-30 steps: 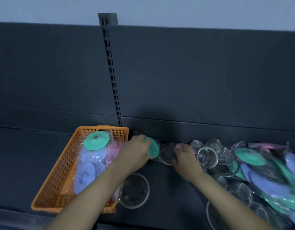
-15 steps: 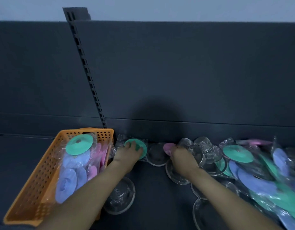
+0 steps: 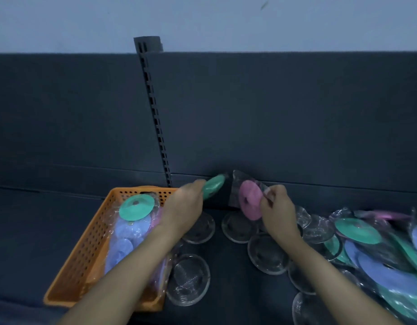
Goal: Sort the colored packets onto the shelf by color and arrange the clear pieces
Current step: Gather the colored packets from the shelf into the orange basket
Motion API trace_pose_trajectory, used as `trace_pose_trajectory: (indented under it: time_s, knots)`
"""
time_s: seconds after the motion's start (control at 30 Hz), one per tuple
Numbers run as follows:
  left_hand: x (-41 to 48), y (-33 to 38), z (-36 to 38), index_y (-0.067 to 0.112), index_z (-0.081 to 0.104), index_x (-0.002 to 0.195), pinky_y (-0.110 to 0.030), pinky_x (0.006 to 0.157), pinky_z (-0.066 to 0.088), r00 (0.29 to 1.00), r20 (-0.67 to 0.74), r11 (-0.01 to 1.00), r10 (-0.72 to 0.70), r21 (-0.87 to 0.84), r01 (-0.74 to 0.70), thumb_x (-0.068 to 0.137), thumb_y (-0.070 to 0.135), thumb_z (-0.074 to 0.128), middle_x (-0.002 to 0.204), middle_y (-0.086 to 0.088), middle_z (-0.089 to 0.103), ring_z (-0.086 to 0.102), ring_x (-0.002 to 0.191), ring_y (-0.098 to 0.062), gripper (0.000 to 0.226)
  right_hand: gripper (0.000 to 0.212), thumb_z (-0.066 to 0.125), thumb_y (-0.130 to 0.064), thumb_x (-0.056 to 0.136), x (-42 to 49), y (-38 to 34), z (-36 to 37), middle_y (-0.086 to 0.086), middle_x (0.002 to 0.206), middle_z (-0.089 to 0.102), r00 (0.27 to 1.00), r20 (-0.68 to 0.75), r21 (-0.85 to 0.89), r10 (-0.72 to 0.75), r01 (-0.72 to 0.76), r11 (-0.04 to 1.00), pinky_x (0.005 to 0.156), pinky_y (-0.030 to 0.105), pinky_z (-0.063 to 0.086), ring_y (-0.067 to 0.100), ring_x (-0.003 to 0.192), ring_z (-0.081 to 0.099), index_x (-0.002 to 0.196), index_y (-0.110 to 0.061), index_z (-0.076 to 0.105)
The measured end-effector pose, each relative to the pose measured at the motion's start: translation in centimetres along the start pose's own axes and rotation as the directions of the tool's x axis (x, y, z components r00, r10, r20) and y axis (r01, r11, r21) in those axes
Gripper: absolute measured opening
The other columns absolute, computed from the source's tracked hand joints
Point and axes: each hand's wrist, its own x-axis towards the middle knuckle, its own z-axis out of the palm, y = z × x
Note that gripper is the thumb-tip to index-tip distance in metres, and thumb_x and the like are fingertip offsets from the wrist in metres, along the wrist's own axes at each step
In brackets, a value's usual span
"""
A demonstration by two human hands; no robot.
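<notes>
My left hand (image 3: 184,207) grips a green packet (image 3: 213,186), lifted and tilted above the dark shelf (image 3: 38,231) near the back wall. My right hand (image 3: 276,207) pinches a pink packet (image 3: 249,202) in clear wrapping, held upright beside the green one. Several clear mesh-bottomed pieces (image 3: 268,254) lie on the shelf below and between my hands; one clear piece (image 3: 188,279) lies nearer me. An orange basket (image 3: 85,249) on the left holds a green packet (image 3: 137,207) on top of blue and pink ones.
A heap of green, blue and pink packets (image 3: 378,245) covers the shelf at the right. A slotted upright rail (image 3: 155,113) rises from behind the basket along the dark back panel. Bare shelf lies left of the basket.
Both hands have lifted off the shelf: the left raised the green packet, the right picked up the pink packet and stood it upright. The view shifted left and closer.
</notes>
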Motion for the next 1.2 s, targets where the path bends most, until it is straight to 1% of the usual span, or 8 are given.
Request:
trace_pose_trajectory:
  time_s: [0.17, 0.37, 0.47, 0.6, 0.73, 0.9, 1.07, 1.2]
  knots:
    - [-1.5, -2.4, -4.2, 0.012, 0.053, 0.121, -0.040, 0.064, 0.048, 0.973, -0.194, 0.986, -0.128, -0.127, 0.104, 0.090, 0.011, 0.051, 0.094, -0.014, 0.068, 0.061, 0.083, -0.037, 0.031, 0.021, 0.049, -0.002, 0.087, -1.2, -3.4, 1.8, -0.019, 0.085, 0.051, 1.000, -0.009, 0.148, -0.003, 0.004, 0.989, 0.068, 0.022, 0.036, 0.003, 0.079, 0.051, 0.104, -0.014, 0.048]
    - [-4.3, -5.5, -7.8, 0.014, 0.056, 0.120, -0.038, 0.065, 0.049, 0.941, -0.239, 0.961, -0.241, -0.193, 0.197, 0.088, 0.011, 0.054, 0.089, -0.009, 0.069, 0.063, 0.078, -0.031, 0.032, 0.055, 0.042, 0.001, 0.087, -3.6, -7.0, 5.4, -0.018, 0.083, 0.062, 0.993, 0.071, 0.233, -0.099, 0.080, 0.969, 0.071, 0.012, 0.042, -0.003, 0.072, 0.054, 0.132, -0.032, 0.046]
    - [-6.3, -7.3, -9.3, 0.016, 0.057, 0.119, -0.036, 0.066, 0.048, 0.933, -0.253, 0.959, -0.257, -0.186, 0.213, 0.088, 0.012, 0.055, 0.089, -0.004, 0.069, 0.062, 0.078, -0.027, 0.031, 0.050, 0.041, 0.005, 0.088, -4.5, -8.8, 6.9, -0.010, 0.116, 0.063, 0.983, 0.093, 0.269, -0.160, 0.130, 0.954, 0.094, 0.022, 0.045, 0.001, 0.101, 0.056, 0.127, -0.024, 0.056]
    - [-9.1, -10.2, -10.8, 0.019, 0.057, 0.114, -0.035, 0.058, 0.046, 0.931, -0.262, 0.967, -0.255, -0.054, 0.250, 0.087, 0.013, 0.056, 0.084, -0.004, 0.068, 0.061, 0.072, -0.030, 0.028, 0.042, 0.045, 0.004, 0.088, -5.9, -10.3, 9.6, -0.014, 0.109, 0.063, 0.972, 0.161, 0.244, -0.170, 0.128, 0.961, 0.079, 0.001, 0.041, -0.008, 0.091, 0.055, 0.121, -0.016, 0.062]
    - [-11.3, -12.9, -10.4, 0.013, 0.060, 0.099, -0.033, 0.041, 0.042, 0.963, -0.146, 0.948, -0.227, 0.192, 0.253, 0.074, 0.008, 0.061, 0.063, -0.006, 0.060, 0.057, 0.051, -0.035, 0.025, 0.042, 0.049, -0.001, 0.087, -8.2, -11.1, 12.9, -0.002, 0.102, 0.066, 0.936, 0.328, 0.139, -0.131, 0.090, 0.986, 0.077, 0.023, 0.048, 0.012, 0.092, 0.061, 0.125, -0.016, 0.058]
    - [-13.1, -14.8, -9.6, 0.012, 0.061, 0.089, -0.024, 0.034, 0.027, 0.965, 0.012, 0.900, -0.262, 0.363, 0.240, 0.061, 0.005, 0.073, 0.054, -0.003, 0.054, 0.052, 0.039, -0.032, 0.031, 0.046, 0.045, -0.007, 0.092, -11.2, -11.6, 16.2, 0.004, 0.098, 0.066, 0.871, 0.468, 0.070, -0.150, 0.132, 0.989, 0.065, 0.028, 0.049, 0.019, 0.083, 0.062, 0.137, -0.019, 0.046]
    - [-14.5, -15.5, -8.0, 0.022, 0.062, 0.099, -0.039, 0.068, 0.051, 0.922, 0.334, 0.974, -0.195, -0.042, 0.221, 0.090, 0.039, 0.053, 0.089, 0.003, 0.065, 0.062, 0.080, -0.017, 0.021, 0.031, 0.043, -0.020, 0.093, -11.9, -9.2, 18.3, 0.008, 0.131, 0.045, 0.743, 0.608, -0.312, -0.281, 0.549, 0.776, 0.083, 0.033, 0.046, 0.025, 0.106, 0.055, 0.121, -0.012, 0.052]
    - [-14.6, -15.5, -6.9, 0.025, 0.063, 0.095, -0.036, 0.071, 0.050, 0.932, 0.349, 0.974, -0.098, -0.160, 0.162, 0.087, 0.049, 0.046, 0.087, 0.008, 0.064, 0.059, 0.079, -0.006, 0.031, 0.036, 0.043, -0.031, 0.090, -11.8, -7.2, 16.7, 0.012, 0.140, 0.040, 0.793, 0.473, -0.242, -0.385, 0.537, 0.808, 0.103, 0.034, 0.040, 0.029, 0.129, 0.040, 0.113, -0.012, 0.062]
